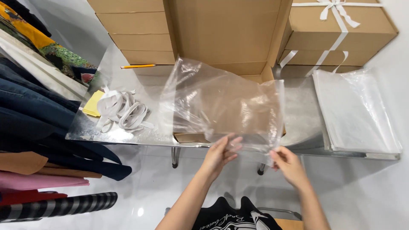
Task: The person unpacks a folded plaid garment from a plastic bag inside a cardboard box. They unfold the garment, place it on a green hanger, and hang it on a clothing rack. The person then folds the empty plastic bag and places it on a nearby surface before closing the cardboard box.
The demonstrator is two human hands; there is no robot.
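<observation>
Both hands hold a clear plastic bag (221, 106) by its near edge, over the shiny surface (298, 115): left hand (221, 153) w/ fingers spread on it, right hand (287, 164) pinching the corner. White ribbon pile (123, 111) left, stack of bags (355, 110) right, open cardboard box (226, 34) behind.

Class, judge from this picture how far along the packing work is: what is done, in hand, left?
Done: one tan box is tied with white ribbon. In hand: both hands, left and right, hold a clear plastic bag, apparently empty. Left: a stack of bags, loose ribbon, folded clothes.
</observation>
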